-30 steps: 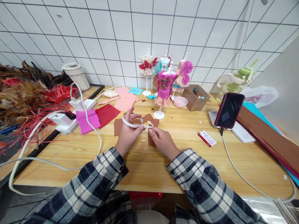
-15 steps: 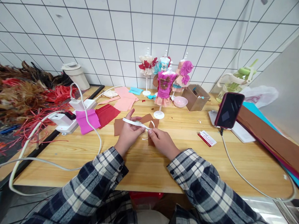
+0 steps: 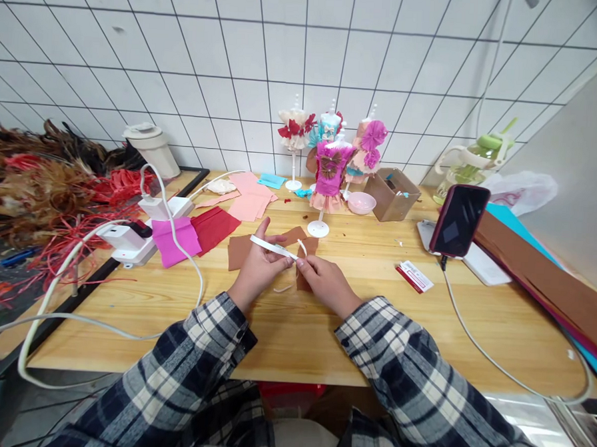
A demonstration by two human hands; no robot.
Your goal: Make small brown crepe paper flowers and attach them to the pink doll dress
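Observation:
My left hand [image 3: 259, 268] and my right hand [image 3: 325, 283] meet over the middle of the wooden table [image 3: 323, 331]. Between them they pinch a narrow white strip [image 3: 272, 247], which runs up and left from the fingertips, nearly straight. A short white scrap [image 3: 282, 289] lies on the table just below my left hand. Brown paper pieces [image 3: 242, 250] lie under and behind both hands. Both sleeves are dark plaid.
Small dress forms in paper dresses [image 3: 331, 168] stand at the back with a pink bowl [image 3: 361, 203] and a cardboard box [image 3: 393, 194]. Pink and red sheets [image 3: 198, 231], chargers with white cables [image 3: 127, 241] and feathers [image 3: 35, 183] sit left. A propped phone [image 3: 459, 220] and long coloured sheets [image 3: 541, 269] sit right.
The white strip, a round loop a second ago, has flattened into a nearly straight band. A short white piece has dropped onto the table below my left hand. Both hands stay in place.

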